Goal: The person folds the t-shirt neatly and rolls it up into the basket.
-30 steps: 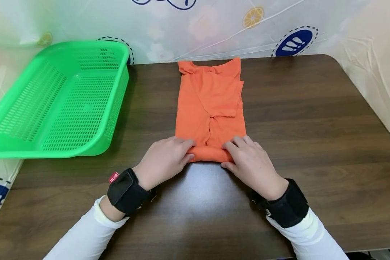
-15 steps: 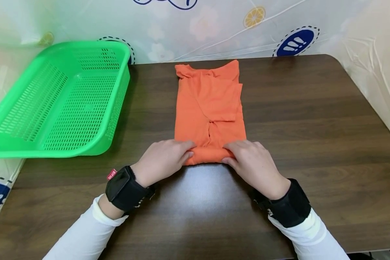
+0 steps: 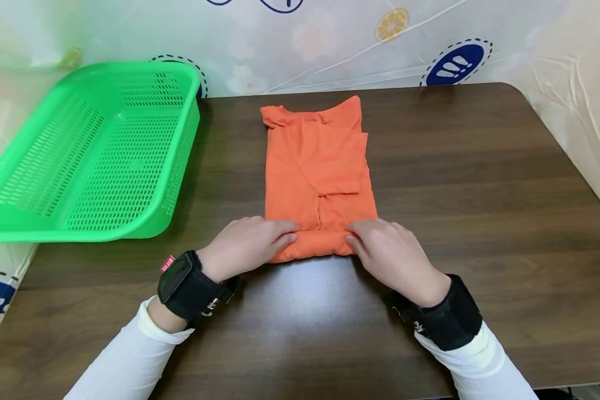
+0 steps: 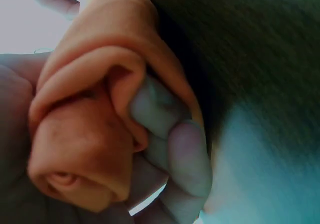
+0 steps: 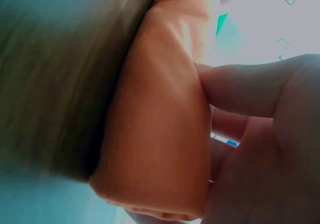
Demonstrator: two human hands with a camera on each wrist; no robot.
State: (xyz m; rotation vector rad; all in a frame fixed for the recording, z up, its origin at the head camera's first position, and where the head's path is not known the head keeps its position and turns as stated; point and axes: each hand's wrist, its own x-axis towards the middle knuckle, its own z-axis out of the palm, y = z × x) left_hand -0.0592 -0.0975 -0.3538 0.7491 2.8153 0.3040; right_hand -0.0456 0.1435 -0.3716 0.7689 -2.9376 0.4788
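An orange shirt [image 3: 315,166] lies on the table, folded into a narrow strip with a short sleeve turned inward on top. Its near edge is rolled into a thick band [image 3: 320,243]. My left hand [image 3: 247,241] grips the left end of this roll, and in the left wrist view the fingers [image 4: 187,156] curl at the coiled layers [image 4: 82,154]. At the right end, my right hand [image 3: 395,255] holds the roll between thumb and fingers. The right wrist view shows the thumb [image 5: 245,89] against the cloth [image 5: 160,124]; the other fingers there are mostly hidden.
A green perforated basket [image 3: 125,166] stands at the left of the dark wooden table [image 3: 480,222], with nothing seen inside. Behind the table hangs a patterned plastic sheet [image 3: 330,44]. Black bands [image 3: 192,289] wrap both wrists.
The shirt has slid toward me and a little left, its collar end now farther from the table's back edge. My left hand has shifted slightly left; both hands keep hold of the roll.
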